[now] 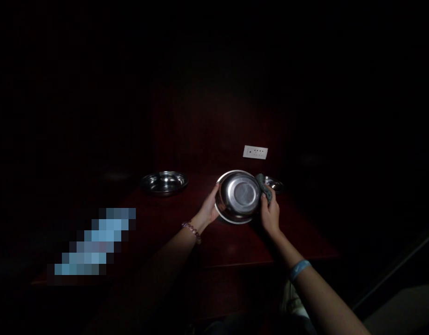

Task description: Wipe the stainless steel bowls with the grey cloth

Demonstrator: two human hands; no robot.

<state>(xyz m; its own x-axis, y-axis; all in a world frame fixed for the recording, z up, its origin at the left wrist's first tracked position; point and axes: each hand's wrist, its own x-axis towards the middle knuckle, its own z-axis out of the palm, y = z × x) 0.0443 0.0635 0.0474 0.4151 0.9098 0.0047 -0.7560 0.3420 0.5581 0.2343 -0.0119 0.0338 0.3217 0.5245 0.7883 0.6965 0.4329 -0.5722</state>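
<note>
A shiny metal bowl (240,195) is held up over the dark red table, tilted so its round underside faces me. My left hand (211,204) grips its rim on the left side. On the bowl's right side, my right hand (270,211) is closed around a grey-green cloth (264,187), which is pressed against or very near the bowl's outer wall. The inside of the bowl is turned away and hidden.
Back left on the red table (158,232) rests a shallow metal dish (164,184). Another metal dish (274,184) shows partly behind my right hand. A blurred bluish patch (95,246) covers something at the left. A white socket plate (255,152) is on the back wall. Surroundings are very dark.
</note>
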